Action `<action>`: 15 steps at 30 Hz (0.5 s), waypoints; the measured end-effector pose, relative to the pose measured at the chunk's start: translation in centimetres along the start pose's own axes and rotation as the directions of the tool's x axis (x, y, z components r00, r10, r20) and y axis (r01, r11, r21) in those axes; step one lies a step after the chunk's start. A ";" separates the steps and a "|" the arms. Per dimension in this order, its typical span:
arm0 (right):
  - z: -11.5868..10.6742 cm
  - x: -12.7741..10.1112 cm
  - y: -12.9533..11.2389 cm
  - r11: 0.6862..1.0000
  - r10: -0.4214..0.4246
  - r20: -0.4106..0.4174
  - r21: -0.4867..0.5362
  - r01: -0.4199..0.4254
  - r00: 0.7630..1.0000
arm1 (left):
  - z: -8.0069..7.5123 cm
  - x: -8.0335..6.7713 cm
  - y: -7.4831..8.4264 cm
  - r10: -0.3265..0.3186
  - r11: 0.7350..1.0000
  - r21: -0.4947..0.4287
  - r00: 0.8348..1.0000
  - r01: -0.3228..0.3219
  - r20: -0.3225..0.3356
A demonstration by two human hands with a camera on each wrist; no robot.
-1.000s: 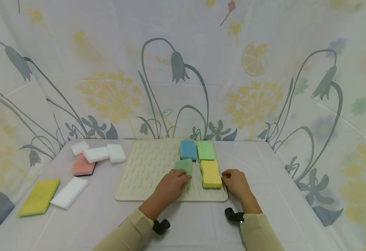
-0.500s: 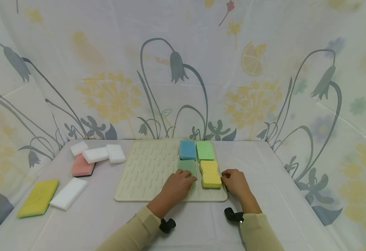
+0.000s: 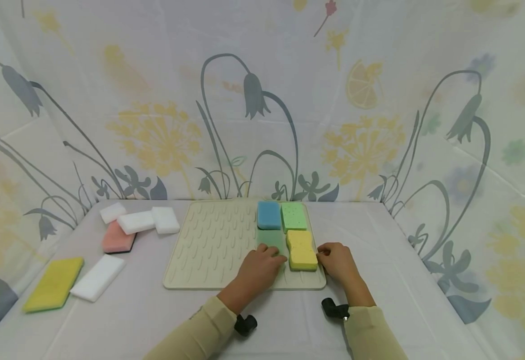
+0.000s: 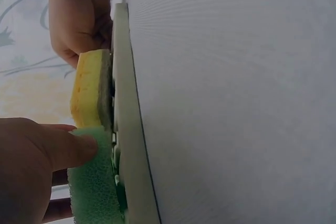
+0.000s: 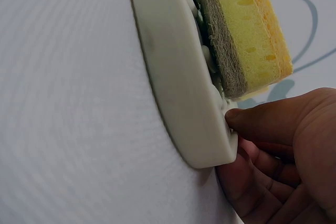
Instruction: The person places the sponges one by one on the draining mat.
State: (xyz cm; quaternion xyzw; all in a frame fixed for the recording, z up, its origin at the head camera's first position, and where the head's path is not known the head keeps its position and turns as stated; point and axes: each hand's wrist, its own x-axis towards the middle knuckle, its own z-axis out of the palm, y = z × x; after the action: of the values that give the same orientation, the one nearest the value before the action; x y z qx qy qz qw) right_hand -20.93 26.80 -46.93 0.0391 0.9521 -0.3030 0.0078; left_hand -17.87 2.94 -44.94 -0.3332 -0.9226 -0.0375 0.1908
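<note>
A cream ribbed mat [image 3: 213, 250] lies on the table. My left hand [image 3: 258, 267] holds a dull green sponge [image 3: 270, 237] flat on it; in the left wrist view the thumb lies against the near side of that green sponge [image 4: 97, 187], with the other fingers partly hidden. A wavy-edged yellow sponge [image 3: 302, 250] with a grey scouring layer is just right of it. Behind them sit a blue sponge [image 3: 269, 215] and a light green one [image 3: 294, 216]. At the mat's right edge, my right hand [image 3: 338, 260] pinches the mat's corner [image 5: 210, 140] between thumb and fingers.
To the left of the mat lie several white sponge blocks [image 3: 98, 277], a pink sponge [image 3: 118, 237] with a dark base, and a yellow pad [image 3: 54, 285] with a green underside. A flower-printed curtain [image 3: 177, 100] rises behind the table.
My left hand has slid the dull green sponge to the right, close to the yellow sponge and in line below the blue one. The right hand has stayed at the mat's edge.
</note>
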 end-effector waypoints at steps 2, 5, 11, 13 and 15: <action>0.0 0.0 -0.1 1.000 0.001 -0.001 0.002 -0.001 1.000 | 0.2 0.0 0.1 -0.004 1.000 0.015 1.000 0.004 0.008; 0.0 0.1 -0.1 1.000 -0.001 -0.003 0.001 0.001 1.000 | 0.5 0.0 0.1 -0.009 0.999 0.033 1.000 0.008 0.015; -0.1 0.0 -0.1 1.000 -0.011 -0.008 -0.005 0.011 1.000 | 0.9 0.0 0.2 -0.018 0.999 0.047 0.999 0.017 0.028; 0.0 0.0 -0.1 1.000 -0.014 -0.011 -0.004 0.014 1.000 | 0.8 -0.1 0.2 -0.023 0.999 0.042 0.999 0.021 0.039; 0.0 0.0 -0.1 1.000 -0.015 -0.014 -0.002 0.015 1.000 | 0.7 -0.1 0.3 -0.027 0.999 0.030 0.998 0.025 0.050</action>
State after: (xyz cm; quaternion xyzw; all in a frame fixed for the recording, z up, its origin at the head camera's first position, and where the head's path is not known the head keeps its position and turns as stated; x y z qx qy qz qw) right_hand -20.91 26.74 -46.88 0.0339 0.9527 -0.3021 -0.0011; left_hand -17.85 3.21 -45.64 -0.3190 -0.9318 -0.0180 0.1720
